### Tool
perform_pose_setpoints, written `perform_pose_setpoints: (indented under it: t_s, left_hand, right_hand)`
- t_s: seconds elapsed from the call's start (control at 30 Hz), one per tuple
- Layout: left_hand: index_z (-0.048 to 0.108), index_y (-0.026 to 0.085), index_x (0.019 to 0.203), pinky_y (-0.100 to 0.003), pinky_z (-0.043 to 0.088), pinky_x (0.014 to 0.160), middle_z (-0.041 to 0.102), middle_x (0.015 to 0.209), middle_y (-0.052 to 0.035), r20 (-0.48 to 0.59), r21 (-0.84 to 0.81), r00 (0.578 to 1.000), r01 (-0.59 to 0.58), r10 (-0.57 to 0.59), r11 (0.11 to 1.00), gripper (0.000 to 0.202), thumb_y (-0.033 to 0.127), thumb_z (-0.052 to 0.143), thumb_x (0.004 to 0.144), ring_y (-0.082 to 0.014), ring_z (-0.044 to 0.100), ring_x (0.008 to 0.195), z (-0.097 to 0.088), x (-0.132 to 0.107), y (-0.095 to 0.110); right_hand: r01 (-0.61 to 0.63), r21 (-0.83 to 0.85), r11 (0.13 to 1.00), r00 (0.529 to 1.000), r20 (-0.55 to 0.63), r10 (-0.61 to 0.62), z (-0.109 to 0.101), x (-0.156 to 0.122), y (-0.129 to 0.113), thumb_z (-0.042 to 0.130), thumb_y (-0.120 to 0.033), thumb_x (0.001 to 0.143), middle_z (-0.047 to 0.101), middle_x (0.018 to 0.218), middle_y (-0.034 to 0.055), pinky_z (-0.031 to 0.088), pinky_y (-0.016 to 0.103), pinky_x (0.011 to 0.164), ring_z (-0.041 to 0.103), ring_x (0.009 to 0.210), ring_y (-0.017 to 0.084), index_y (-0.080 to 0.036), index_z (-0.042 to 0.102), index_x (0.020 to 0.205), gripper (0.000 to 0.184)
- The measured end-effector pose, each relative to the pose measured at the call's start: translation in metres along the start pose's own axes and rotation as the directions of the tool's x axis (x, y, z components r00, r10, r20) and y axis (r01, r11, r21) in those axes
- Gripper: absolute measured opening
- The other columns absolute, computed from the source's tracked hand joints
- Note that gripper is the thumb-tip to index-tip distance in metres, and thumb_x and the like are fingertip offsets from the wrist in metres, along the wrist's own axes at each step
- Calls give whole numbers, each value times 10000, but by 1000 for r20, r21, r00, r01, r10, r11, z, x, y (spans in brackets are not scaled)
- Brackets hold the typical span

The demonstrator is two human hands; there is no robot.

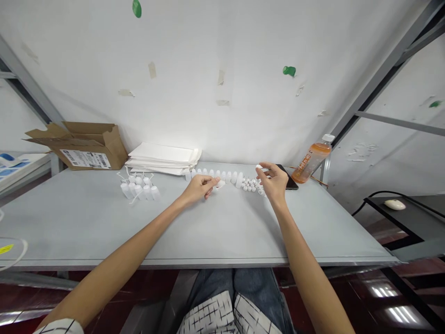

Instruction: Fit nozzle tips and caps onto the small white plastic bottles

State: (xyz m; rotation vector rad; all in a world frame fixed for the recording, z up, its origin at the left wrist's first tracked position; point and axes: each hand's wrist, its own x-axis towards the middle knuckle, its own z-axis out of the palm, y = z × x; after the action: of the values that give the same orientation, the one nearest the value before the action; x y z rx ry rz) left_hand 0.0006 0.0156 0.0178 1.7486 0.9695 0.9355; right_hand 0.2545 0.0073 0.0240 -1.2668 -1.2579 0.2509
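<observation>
My left hand (201, 187) pinches a small white piece (220, 184) between thumb and fingertips, over the middle of the table. Raised a little above the table on the right, my right hand (274, 181) has a small white cap-like piece (259, 167) between thumb and forefinger. Behind my left hand runs a row of small white bottle-like pieces (228, 176), partly covered by that hand. Close to my right hand lies a cluster of small white caps (249, 185). Farther left stands a group of white bottle-like pieces with thin white tails (138, 190).
An open cardboard box (86, 148) and a stack of white sheets (163, 157) sit at the back left of the grey table (208, 232). A black phone (291, 183) and a tilted bottle of orange drink (312, 160) are at the back right. The white wall (243, 125) rises behind.
</observation>
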Motion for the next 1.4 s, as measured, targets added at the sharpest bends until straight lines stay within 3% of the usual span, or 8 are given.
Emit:
perform_pose_setpoints:
  t_s: [0.27, 0.47, 0.57, 0.73, 0.97, 1.17, 1.4]
  left_hand:
    - [446, 186, 563, -235, 395, 491, 428, 472, 49, 1, 7, 1000, 23, -23, 1000, 522, 591, 598, 855, -78, 450, 419, 0, 1, -2]
    - [457, 182, 562, -231, 391, 482, 427, 475, 49, 5, 0, 1000, 26, -26, 1000, 523, 592, 607, 850, -75, 444, 420, 0, 2, -4]
    - [454, 183, 555, -231, 394, 476, 426, 469, 48, 7, 0, 1000, 23, -23, 1000, 527, 596, 609, 845, -76, 441, 417, 0, 2, -3]
    - [457, 183, 557, -229, 398, 478, 429, 468, 46, 8, -1, 1000, 25, -25, 1000, 527, 599, 609, 844, -77, 442, 419, 0, 1, -2]
    - [493, 179, 580, -231, 401, 487, 439, 472, 44, 3, 12, 1000, 23, -23, 1000, 514, 602, 604, 849, -81, 452, 421, 0, 1, -4]
    - [517, 177, 592, -233, 399, 488, 435, 475, 46, 5, 10, 1000, 18, -18, 1000, 508, 606, 604, 850, -82, 449, 421, -1, 2, -4]
    - [512, 178, 577, -236, 397, 488, 446, 469, 41, -1, 37, 1000, 10, -10, 999, 505, 588, 589, 862, -86, 461, 421, 0, 2, -2]
  right_hand:
    - [174, -179, 968, 983, 86, -161, 1, -1, 0, 604, -379, 811, 737, 862, 61, 536, 325, 673, 680, 646, 181, -183, 731, 853, 238]
    - [68, -229, 971, 996, 76, -52, -8, 4, 3, 603, -335, 784, 750, 892, 46, 519, 334, 717, 688, 656, 183, -190, 728, 875, 212]
    - [59, -264, 963, 993, 115, -29, -11, 5, 3, 624, -312, 755, 756, 874, 30, 513, 334, 728, 689, 663, 186, -204, 718, 847, 170]
    - [165, -263, 951, 986, 79, -149, -11, 4, 0, 608, -324, 772, 748, 848, 37, 512, 317, 699, 671, 656, 178, -203, 704, 825, 163]
    - [233, -295, 927, 972, 93, -215, -9, 3, -1, 590, -328, 792, 729, 795, 37, 497, 299, 649, 654, 628, 168, -203, 685, 789, 157]
    - [312, -304, 900, 925, 314, -214, -12, 3, 2, 619, -310, 778, 731, 770, 31, 464, 288, 657, 654, 608, 159, -197, 684, 755, 132]
    - [331, -427, 842, 829, 558, -43, -8, -2, 4, 664, -237, 761, 732, 751, 8, 390, 257, 623, 637, 641, 151, -205, 693, 735, 50]
